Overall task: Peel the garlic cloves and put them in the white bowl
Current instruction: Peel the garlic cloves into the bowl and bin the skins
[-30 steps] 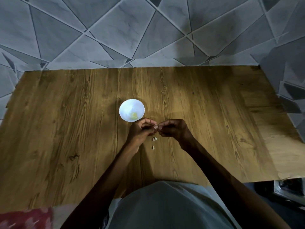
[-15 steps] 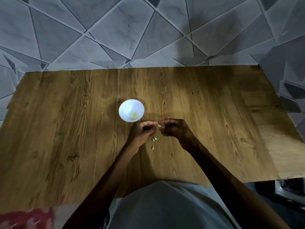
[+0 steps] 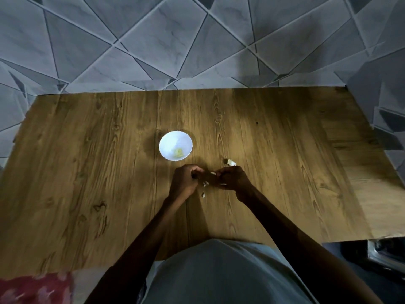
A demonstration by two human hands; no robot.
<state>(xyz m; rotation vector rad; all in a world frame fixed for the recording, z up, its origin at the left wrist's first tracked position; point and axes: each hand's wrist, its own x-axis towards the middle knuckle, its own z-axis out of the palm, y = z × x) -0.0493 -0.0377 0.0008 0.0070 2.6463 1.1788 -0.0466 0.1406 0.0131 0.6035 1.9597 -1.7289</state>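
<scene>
Both hands are drawn in close over the tabletop (image 3: pixel 87 172), knuckles almost meeting, just this side of the white bowl (image 3: pixel 169 142). The left hand (image 3: pixel 185 180) and the right hand (image 3: pixel 232 178) each have their fingers curled inward. Between the two sets of fingertips there's a pale sliver, the garlic clove (image 3: pixel 212 173). It looks to be a narrow grip from both ends, a pinch on either side, though the clove is small and mostly hidden, so which hand bears it cannot be told.

Its long axis seems to run side to side, hand to hand, which suits a pull-apart of the skin. Peel scraps (image 3: pixel 205 183) lie on the wood right under the hands, so the stripping looks to be in progress rather than finished.

The bowl sits ahead of the grip and off to the left, near but not touching the left hand's knuckles. That makes the left hand the nearer one for the drop, a short reach forward. One yellowish peeled clove (image 3: pixel 178 152) is already inside, low against the near wall.

Just beyond the right hand's knuckles rests a spare garlic piece (image 3: pixel 230 162) with its skin on, handy for the right hand once this clove goes in.
</scene>
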